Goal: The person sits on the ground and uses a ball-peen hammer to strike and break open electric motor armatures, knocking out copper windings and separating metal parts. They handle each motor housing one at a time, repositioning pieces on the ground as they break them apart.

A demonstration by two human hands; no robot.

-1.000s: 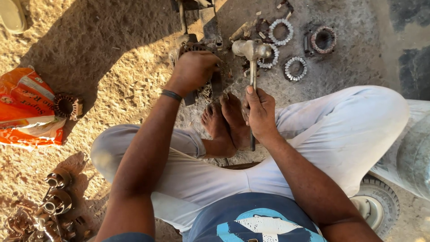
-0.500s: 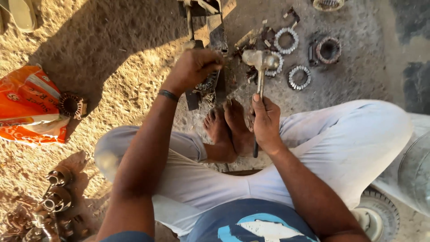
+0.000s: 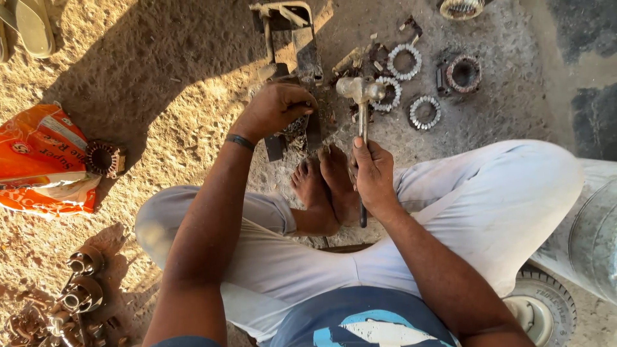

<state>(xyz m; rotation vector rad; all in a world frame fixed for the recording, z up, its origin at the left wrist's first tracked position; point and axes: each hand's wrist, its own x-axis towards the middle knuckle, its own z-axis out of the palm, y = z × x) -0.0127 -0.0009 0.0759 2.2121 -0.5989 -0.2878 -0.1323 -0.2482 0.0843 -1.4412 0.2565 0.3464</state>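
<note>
I sit cross-legged on sandy ground, bare feet [image 3: 324, 183] together in front of me. My right hand [image 3: 374, 173] grips the handle of a metal hammer [image 3: 361, 93], its head raised just right of the work piece. My left hand [image 3: 275, 108] is closed over a dark ring-shaped metal part [image 3: 294, 125] that rests on a rusty metal bracket [image 3: 302, 58] lying on the ground. What lies under the left palm is mostly hidden.
Several toothed metal rings [image 3: 405, 61] and a dark round winding [image 3: 464, 74] lie beyond the hammer. An orange plastic bag [image 3: 38, 160] and a copper-wound core [image 3: 104, 159] sit at left. Scrap copper parts [image 3: 71, 302] lie lower left, a small wheel [image 3: 538, 305] lower right, sandals [image 3: 29, 26] upper left.
The view has shifted so the hands and parts sit lower in the frame. The hammer head stays raised beside the left hand, which keeps its hold on the part.
</note>
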